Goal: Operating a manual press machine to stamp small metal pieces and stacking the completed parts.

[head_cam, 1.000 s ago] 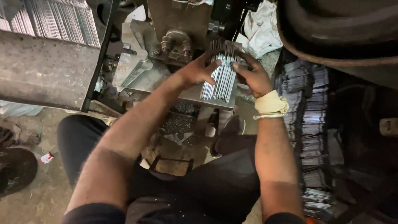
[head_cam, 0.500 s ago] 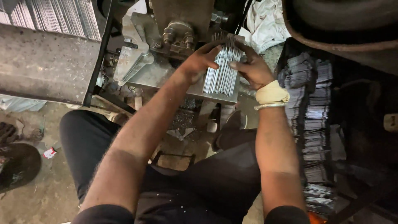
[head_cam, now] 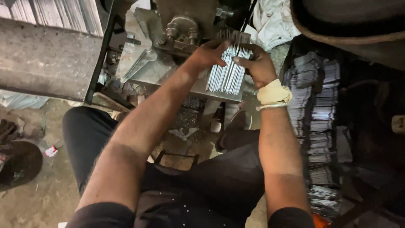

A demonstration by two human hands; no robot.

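Head view: left hand (head_cam: 209,54) and right hand (head_cam: 257,67), both closed around a fanned bundle of thin metal strips (head_cam: 228,71), square it on the machine bed (head_cam: 168,76) at twelve o'clock, apparently before feeding, which needs even ends.

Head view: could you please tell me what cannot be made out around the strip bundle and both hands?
- Strip bundle: its top end is hidden behind the left hand and right hand.
- Strip count: too fine and blurred to tell.
- Machine: cut off by the top edge.
- Stacks on the right: far side lost in shadow.
- Right wrist: covered by a cloth wrap.
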